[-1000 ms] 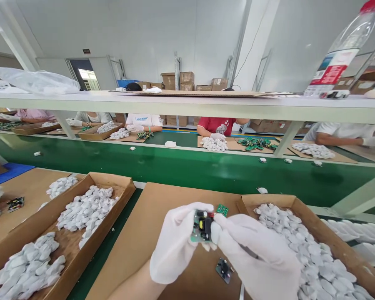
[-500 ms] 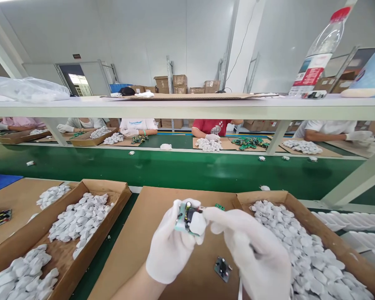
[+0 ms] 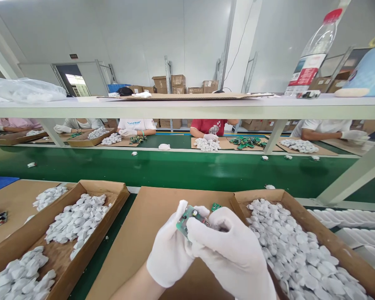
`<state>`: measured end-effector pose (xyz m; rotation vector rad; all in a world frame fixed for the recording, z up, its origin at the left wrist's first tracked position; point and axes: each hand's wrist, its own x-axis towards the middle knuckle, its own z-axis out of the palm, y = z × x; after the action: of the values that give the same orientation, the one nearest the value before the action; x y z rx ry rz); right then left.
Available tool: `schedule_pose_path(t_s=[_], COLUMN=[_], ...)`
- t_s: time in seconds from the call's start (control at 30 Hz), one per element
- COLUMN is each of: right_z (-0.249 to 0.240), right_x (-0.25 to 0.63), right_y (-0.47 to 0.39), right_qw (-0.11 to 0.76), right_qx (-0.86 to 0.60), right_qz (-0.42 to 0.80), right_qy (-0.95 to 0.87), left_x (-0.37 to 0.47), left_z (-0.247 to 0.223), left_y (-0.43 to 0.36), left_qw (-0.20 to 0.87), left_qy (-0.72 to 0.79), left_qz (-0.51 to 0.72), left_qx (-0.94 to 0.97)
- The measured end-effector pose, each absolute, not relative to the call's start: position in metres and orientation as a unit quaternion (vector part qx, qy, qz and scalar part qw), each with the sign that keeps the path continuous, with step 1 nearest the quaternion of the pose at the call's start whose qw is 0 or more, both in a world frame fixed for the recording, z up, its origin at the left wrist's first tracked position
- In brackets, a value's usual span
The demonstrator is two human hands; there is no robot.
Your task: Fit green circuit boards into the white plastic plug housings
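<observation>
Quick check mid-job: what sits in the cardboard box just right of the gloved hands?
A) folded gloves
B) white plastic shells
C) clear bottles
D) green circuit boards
B: the brown cardboard box beside the white-gloved right hand is heaped with small white plastic shells.

1. Left hand point(image 3: 170, 254) and right hand point(image 3: 234, 254): white gloves.
2. Circuit board point(image 3: 185, 219): green (dark parts on it).
3. Cardboard tray point(image 3: 328, 239): brown, filled with white plastic shells point(image 3: 287, 237).
4. Conveyor belt point(image 3: 175, 168): glossy green.
5. Bottle point(image 3: 312, 54): clear, red cap, red-white label.
</observation>
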<state>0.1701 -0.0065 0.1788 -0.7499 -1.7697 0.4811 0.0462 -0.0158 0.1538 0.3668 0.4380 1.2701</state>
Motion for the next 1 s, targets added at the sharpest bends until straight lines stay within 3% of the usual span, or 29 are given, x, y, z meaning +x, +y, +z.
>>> schedule_pose_path(t_s=[0.13,0.33,0.63,0.8,0.93,1.0], right_z=[0.178,0.167,0.174,0.169,0.169,0.167], right_x=[0.186,0.185,0.195,0.194,0.205,0.211], right_y=[-0.005,-0.001,0.003,0.0,0.007,0.013], right_qw=[0.551,0.558,0.534,0.545,0.555,0.511], right_qx=[-0.238,-0.251,-0.201,-0.27,-0.289,-0.309], right_qz=[0.216,0.126,0.245,0.213,0.356,0.408], right_qy=[-0.77,-0.781,-0.784,-0.764,-0.694,-0.69], left_x=[0.048,0.046,0.046,0.046,0.039,0.03], left_z=[0.157,0.16,0.164,0.169,0.178,0.185], left_y=[-0.017,-0.017,-0.02,-0.019,-0.019,-0.017], left_qw=[0.763,0.753,0.763,0.771,0.759,0.733], left_qy=[0.202,0.22,0.189,0.181,0.169,0.174], left_qz=[0.582,0.587,0.581,0.573,0.607,0.644], left_qx=[0.198,0.199,0.212,0.209,0.161,0.13])
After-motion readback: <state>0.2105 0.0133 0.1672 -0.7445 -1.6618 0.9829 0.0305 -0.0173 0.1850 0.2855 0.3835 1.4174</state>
